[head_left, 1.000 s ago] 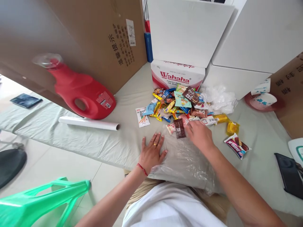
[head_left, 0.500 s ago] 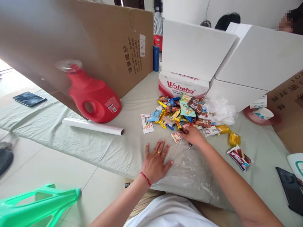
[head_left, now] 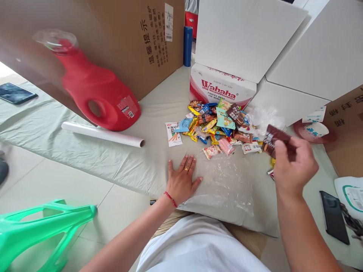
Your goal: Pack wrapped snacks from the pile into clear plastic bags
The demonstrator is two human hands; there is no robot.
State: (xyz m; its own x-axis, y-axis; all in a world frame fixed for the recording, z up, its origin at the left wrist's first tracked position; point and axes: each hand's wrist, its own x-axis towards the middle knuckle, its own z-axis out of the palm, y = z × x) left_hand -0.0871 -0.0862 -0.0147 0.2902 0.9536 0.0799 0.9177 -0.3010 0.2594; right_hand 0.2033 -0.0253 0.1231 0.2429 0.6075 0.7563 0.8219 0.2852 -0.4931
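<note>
My right hand (head_left: 296,166) pinches a dark brown snack packet (head_left: 279,142), raised over the right side of the table. Fingers spread, my left hand (head_left: 182,178) lies flat on the cloth-covered table, at the edge of a clear plastic bag (head_left: 227,185). Beyond both hands lies a heap of wrapped snacks (head_left: 210,126) in yellow, blue, brown and green wrappers. A white packet (head_left: 173,134) sits at its left edge, and a pink packet (head_left: 226,146) and a small cream packet (head_left: 211,152) at its front. Yellow and purple wrappers are partly hidden behind my right hand.
A Wahaba-looking carton lettered "Wahaha" (head_left: 221,85) backs the heap, below white boxes (head_left: 238,37). To the left stand a red jug (head_left: 99,90) and a white roll (head_left: 103,135). At right are paper cups (head_left: 317,129), a black phone (head_left: 334,217) and a white bottle (head_left: 351,194).
My right hand has moved from the front of the heap up and to the right, with the brown packet now in it. My left hand stays flat. The view has tilted down.
</note>
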